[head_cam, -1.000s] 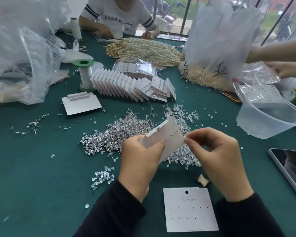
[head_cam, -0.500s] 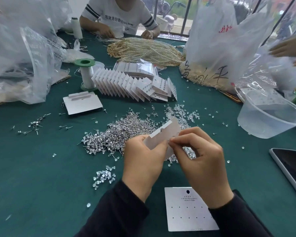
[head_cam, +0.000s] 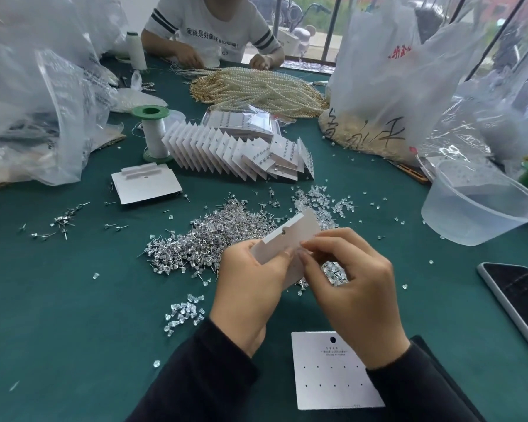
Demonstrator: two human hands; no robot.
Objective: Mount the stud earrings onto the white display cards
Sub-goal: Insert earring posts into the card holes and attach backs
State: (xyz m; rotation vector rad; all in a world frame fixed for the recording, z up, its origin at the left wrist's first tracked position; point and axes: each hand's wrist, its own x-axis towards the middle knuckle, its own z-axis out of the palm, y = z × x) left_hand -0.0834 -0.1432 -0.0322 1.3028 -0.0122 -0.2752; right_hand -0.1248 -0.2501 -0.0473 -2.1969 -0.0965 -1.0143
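Left hand (head_cam: 250, 287) grips the white paper display card (head_cam: 287, 239) by its near-left corner, fingers curled round it. The card is held up over the green felt bench (head_cam: 73, 300), long edge tilting up toward the far right. Right hand (head_cam: 354, 293) pinches thumb and forefinger at the card's right half; stud in the pinch, cannot tell. Heap of silver stud earrings (head_cam: 214, 239) lies just beyond the card, mid-bench, nearer the left hand. Both wrists angle inward.
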